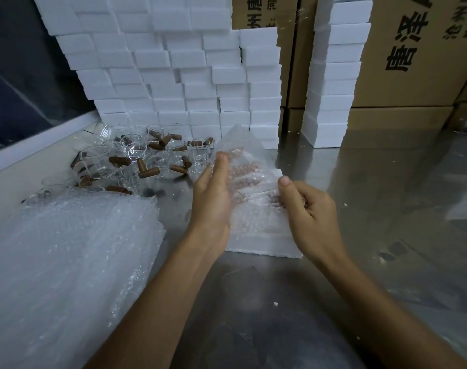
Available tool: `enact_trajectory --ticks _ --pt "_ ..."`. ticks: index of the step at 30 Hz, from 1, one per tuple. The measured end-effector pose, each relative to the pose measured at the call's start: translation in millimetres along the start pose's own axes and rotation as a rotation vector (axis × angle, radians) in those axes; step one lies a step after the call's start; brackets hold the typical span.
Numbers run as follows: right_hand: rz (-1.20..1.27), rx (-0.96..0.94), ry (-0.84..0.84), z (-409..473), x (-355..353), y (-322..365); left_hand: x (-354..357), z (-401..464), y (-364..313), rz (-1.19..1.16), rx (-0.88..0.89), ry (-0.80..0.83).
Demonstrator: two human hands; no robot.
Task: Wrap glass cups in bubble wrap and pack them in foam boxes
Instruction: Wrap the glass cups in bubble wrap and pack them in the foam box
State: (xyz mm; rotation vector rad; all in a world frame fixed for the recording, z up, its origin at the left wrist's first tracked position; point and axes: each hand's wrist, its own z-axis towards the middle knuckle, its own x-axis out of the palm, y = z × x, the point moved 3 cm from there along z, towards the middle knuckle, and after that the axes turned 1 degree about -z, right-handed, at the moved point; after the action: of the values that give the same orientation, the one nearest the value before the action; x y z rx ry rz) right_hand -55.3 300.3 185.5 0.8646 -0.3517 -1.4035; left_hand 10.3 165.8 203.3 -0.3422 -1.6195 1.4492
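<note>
We are mid-wrap: our left hand (213,193) lies flat, fingers straight, against a bubble wrap sheet (249,182), while our right hand (305,209) pinches its edge, both over a foam box (261,245) at centre. Unwrapped glass cups (136,158) wait at ten o'clock, spare wrap (67,249) at eight. Whether the sheet already encloses a cup is hard to make out.

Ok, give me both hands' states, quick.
Left hand: open, fingers straight, flat against the bubble wrap sheet.
Right hand: fingers curled, pinching the same sheet.
</note>
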Motion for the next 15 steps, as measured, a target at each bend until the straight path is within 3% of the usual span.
enact_trajectory --ticks 6,10,15 --pt "0.150 0.235 -0.018 3.1 -3.3 -8.3 6.7 -3.3 2.2 -0.012 0.021 0.052" --pt "0.270 0.307 -0.107 4.1 -6.7 -8.9 8.9 -3.3 1.4 -0.043 0.048 0.097" --pt "0.276 0.411 -0.066 8.5 -6.1 -15.3 4.4 -0.8 -1.0 0.013 0.095 0.114"
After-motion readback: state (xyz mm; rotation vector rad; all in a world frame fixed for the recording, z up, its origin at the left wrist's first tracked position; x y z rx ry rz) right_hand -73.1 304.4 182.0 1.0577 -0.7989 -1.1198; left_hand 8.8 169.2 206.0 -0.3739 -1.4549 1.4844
